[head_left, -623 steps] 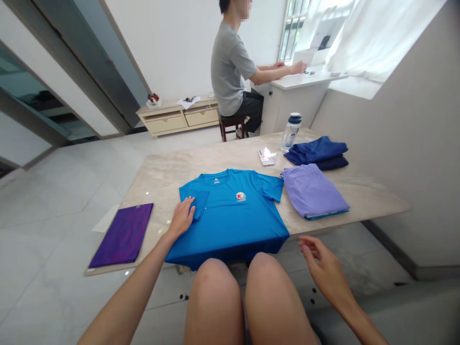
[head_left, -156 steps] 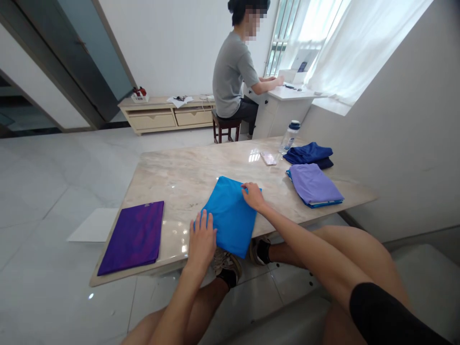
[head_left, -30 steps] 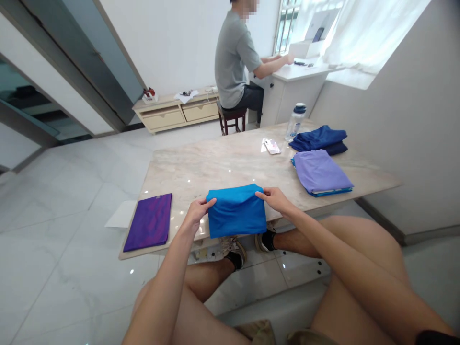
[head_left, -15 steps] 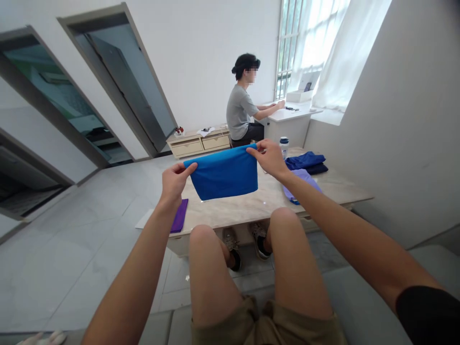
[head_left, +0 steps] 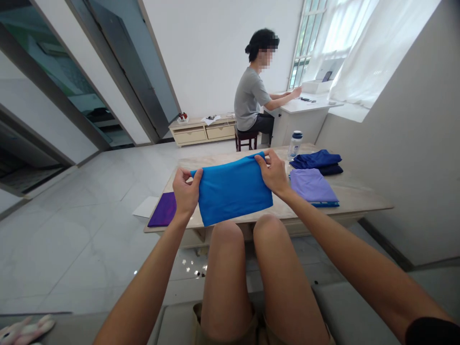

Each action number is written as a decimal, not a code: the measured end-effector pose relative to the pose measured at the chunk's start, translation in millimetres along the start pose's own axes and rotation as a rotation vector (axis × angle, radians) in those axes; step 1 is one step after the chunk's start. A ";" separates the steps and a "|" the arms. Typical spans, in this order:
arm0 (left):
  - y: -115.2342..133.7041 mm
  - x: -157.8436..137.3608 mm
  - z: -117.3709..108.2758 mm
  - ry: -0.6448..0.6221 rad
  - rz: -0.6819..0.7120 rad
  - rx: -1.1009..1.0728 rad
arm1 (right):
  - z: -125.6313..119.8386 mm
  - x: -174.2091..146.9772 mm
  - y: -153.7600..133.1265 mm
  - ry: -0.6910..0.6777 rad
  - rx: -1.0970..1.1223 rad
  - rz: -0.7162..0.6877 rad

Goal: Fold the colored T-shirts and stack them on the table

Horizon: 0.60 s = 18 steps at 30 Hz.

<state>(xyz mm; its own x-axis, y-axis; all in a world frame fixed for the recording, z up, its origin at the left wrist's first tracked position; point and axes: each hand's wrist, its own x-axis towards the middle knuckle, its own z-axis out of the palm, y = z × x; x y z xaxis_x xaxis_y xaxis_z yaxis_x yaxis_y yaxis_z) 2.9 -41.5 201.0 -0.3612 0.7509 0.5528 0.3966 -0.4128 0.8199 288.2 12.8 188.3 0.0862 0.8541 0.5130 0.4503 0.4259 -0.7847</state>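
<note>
A bright blue folded cloth (head_left: 235, 191) hangs between my two hands over the near side of the low table (head_left: 362, 201). My left hand (head_left: 187, 191) pinches its upper left corner between thumb and fingers. At the upper right corner, my right hand (head_left: 275, 175) is closed on it the same way. A dark purple folded cloth (head_left: 163, 210) lies on the table to the left, partly behind my left hand. To the right sits a lavender folded cloth (head_left: 312, 186) with a blue edge under it. Dark blue folded cloths (head_left: 316, 160) lie just beyond.
A bottle with a dark lid (head_left: 295, 145) stands on the table behind my right hand. My knees are against the near edge. Farther off, a person (head_left: 247, 98) sits on a stool at a white desk (head_left: 302, 120). A low cabinet (head_left: 201, 134) stands by the wall.
The blue cloth has come lower and nearer to me, still held at both corners. My legs have shifted, and the view has moved, showing more of the purple and lavender cloths.
</note>
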 end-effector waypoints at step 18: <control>-293.3 -5.9 85.6 -0.131 -0.609 0.262 | 166.3 25.5 255.3 -0.308 -0.235 0.411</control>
<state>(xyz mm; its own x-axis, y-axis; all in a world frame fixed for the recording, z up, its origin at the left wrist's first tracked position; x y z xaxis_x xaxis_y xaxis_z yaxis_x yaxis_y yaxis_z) -39.0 119.3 -55.5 -0.4861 0.8733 -0.0326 0.3526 0.2302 0.9070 257.6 193.0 -56.8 0.0485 0.9984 0.0288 0.6236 -0.0078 -0.7817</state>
